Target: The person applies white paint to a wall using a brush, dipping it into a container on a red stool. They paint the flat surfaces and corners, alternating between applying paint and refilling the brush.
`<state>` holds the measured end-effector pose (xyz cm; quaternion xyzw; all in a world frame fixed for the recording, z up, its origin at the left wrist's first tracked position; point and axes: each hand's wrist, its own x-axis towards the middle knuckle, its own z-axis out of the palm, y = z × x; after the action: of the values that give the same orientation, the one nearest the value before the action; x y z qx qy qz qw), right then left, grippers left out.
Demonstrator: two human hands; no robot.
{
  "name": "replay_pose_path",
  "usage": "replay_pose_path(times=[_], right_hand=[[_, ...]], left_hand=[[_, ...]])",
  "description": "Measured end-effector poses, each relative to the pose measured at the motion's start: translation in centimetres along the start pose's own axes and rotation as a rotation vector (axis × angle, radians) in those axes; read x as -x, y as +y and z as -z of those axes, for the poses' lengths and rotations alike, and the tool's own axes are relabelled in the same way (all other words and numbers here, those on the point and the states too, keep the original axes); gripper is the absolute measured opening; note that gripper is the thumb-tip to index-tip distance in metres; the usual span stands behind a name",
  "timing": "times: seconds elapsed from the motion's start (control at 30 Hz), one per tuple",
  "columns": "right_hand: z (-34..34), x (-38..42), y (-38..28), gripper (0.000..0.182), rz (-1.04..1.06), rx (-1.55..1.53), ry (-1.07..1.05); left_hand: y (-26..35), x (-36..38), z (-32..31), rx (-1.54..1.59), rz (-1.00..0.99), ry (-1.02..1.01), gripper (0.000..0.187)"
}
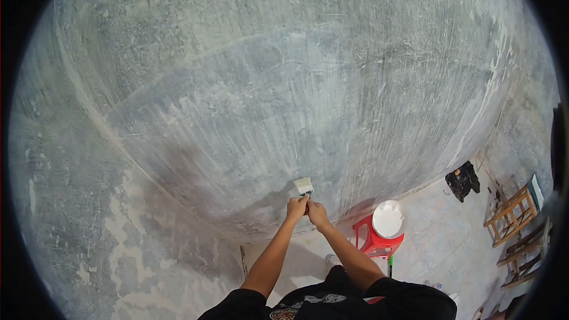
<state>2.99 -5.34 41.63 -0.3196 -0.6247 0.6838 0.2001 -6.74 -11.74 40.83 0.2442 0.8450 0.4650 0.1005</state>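
Note:
Both of my hands meet around the handle of a wide brush (303,186) with pale, whitish bristles. My left hand (297,208) has its fingers closed on the handle, and my right hand (317,213) grips it from the other side. The bristles point up, in front of a grey, streaky plastered wall (267,118). Whether they touch the wall I cannot tell. To the right of my hands, a white bucket (389,219) with white material inside rests on a red stool (373,242).
Wooden frames or stools (513,214) stand at the far right. A crumpled black bag (463,181) lies on the floor near the wall. A green and black handle (390,265) is beside the red stool. Another patchy wall (142,243) is on the left.

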Motion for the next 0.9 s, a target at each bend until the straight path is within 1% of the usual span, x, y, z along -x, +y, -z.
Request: replay_pose_path(times=[0.07, 0.1, 0.13, 0.17, 0.2, 0.23, 0.3, 0.33, 0.37, 0.4, 0.43, 0.47, 0.53, 0.6, 0.63, 0.7, 0.73, 0.77, 0.8, 0.83, 0.87, 0.9], right_hand=[[1.7, 0.9, -3.8, 0.051, 0.196, 0.074, -0.02], [2.3, 2.5, -8.0, 0.048, 0.258, 0.037, -0.036], [2.7, 3.6, -13.4, 0.046, 0.328, -0.003, -0.052], [2.7, 3.8, -17.3, 0.039, 0.47, -0.109, -0.074], [3.0, 4.3, -21.8, 0.037, 0.48, -0.102, -0.089], [3.0, 4.2, -25.8, 0.037, 0.577, -0.154, -0.101], [2.7, 2.2, -31.8, 0.038, 0.74, -0.21, -0.108], [2.5, 1.0, -34.1, 0.038, 0.801, -0.215, -0.101], [2.3, 0.0, -36.2, 0.038, 0.793, -0.219, -0.108], [2.4, -1.0, -37.9, 0.038, 0.808, -0.153, -0.059], [2.5, -1.7, -38.3, 0.038, 0.821, -0.086, -0.009], [2.4, -2.6, -37.6, 0.038, 0.812, -0.088, -0.013], [2.0, -5.8, -35.0, 0.039, 0.792, -0.006, 0.058], [1.9, -6.8, -31.0, 0.04, 0.785, -0.027, 0.09], [1.9, -6.7, -28.6, 0.041, 0.774, -0.047, 0.123], [3.0, -6.2, -24.2, 0.041, 0.603, -0.032, 0.015], [3.2, -6.2, -21.5, 0.04, 0.538, -0.051, 0.003], [3.3, -6.5, -19.1, 0.04, 0.477, -0.069, -0.01], [3.5, -6.6, -16.8, 0.04, 0.475, -0.066, -0.01], [3.7, -6.6, -14.5, 0.04, 0.387, -0.098, -0.025], [3.9, -6.6, -12.7, 0.039, 0.297, -0.128, -0.042], [4.1, -6.7, -11.2, 0.039, 0.292, -0.121, -0.048]], left_hand=[[5.6, 1.2, 1.9, 0.295, 0.061, -0.011, 0.053], [10.5, 2.0, 4.3, 0.435, 0.033, -0.036, 0.051], [13.2, 1.1, 5.4, 0.486, -0.1, 0.042, 0.048], [17.5, 0.9, 7.5, 0.527, -0.179, 0.071, 0.049], [22.4, 1.0, 10.1, 0.527, -0.292, 0.105, 0.048], [26.0, 0.4, 12.1, 0.519, -0.396, 0.147, 0.047], [33.0, -1.0, 15.2, 0.494, -0.516, 0.254, 0.046], [35.3, -2.1, 16.2, 0.483, -0.574, 0.293, 0.047], [36.4, -4.2, 16.6, 0.477, -0.565, 0.298, 0.047], [37.4, -6.2, 16.7, 0.514, -0.558, 0.285, 0.048], [37.4, -7.3, 16.4, 0.55, -0.55, 0.272, 0.049], [36.9, -7.7, 15.9, 0.545, -0.541, 0.272, 0.049], [34.8, -9.3, 14.3, 0.422, -0.391, 0.278, 0.048], [31.5, -9.4, 11.3, 0.29, -0.467, 0.427, 0.051], [29.6, -9.3, 9.9, 0.302, -0.43, 0.418, 0.052], [25.4, -8.2, 6.9, 0.34, -0.323, 0.369, 0.054], [23.4, -7.4, 5.6, 0.364, -0.257, 0.328, 0.054], [21.4, -6.9, 4.1, 0.347, -0.231, 0.33, 0.053], [19.5, -6.6, 2.7, 0.329, -0.205, 0.333, 0.053], [17.8, -6.3, 1.6, 0.333, -0.201, 0.335, 0.053], [16.2, -5.9, 0.5, 0.351, -0.131, 0.29, 0.052], [14.9, -5.5, -0.4, 0.368, -0.059, 0.244, 0.051]])
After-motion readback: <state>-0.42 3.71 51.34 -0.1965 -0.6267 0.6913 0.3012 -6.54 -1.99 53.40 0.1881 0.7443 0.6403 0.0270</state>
